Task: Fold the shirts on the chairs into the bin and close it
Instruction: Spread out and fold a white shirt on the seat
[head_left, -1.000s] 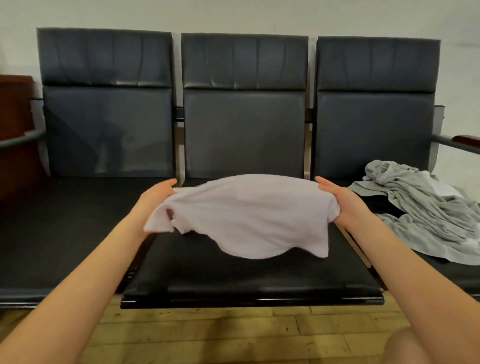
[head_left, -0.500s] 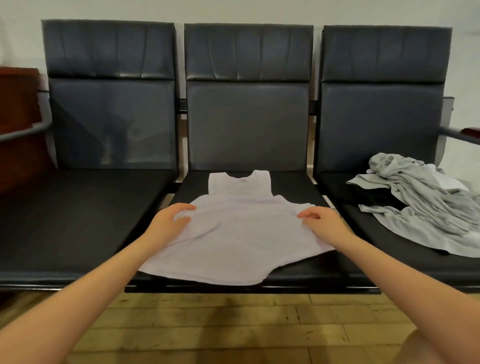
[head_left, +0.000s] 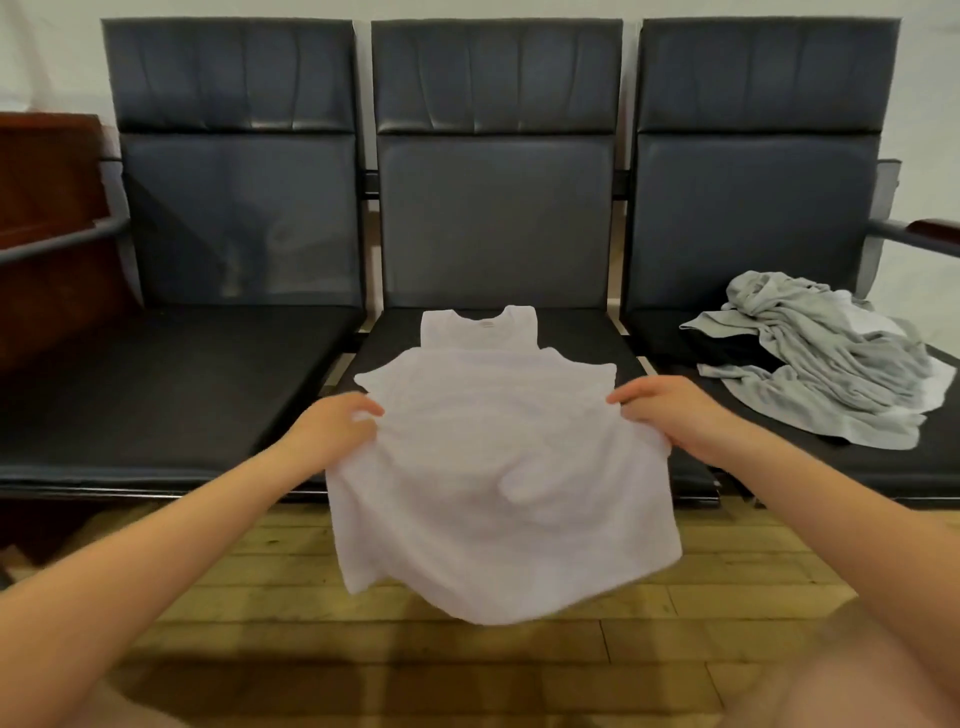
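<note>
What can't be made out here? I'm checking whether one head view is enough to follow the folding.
Head view only:
- Bin: nowhere in frame.
- Grey clothes pile: bunched, right end cut by the frame edge; garment count unclear.
- Left hand and right hand: fingertips buried in the white tank top.
- Middle seat front edge: covered by the hanging hem.

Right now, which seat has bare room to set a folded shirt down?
The left seat is bare cushion, bordered by the left armrest and the middle seat. The middle seat is mostly covered by the white tank top, gripped by the left hand and right hand. The right seat is crowded by the grey clothes pile, leaving only its front edge bare.
</note>
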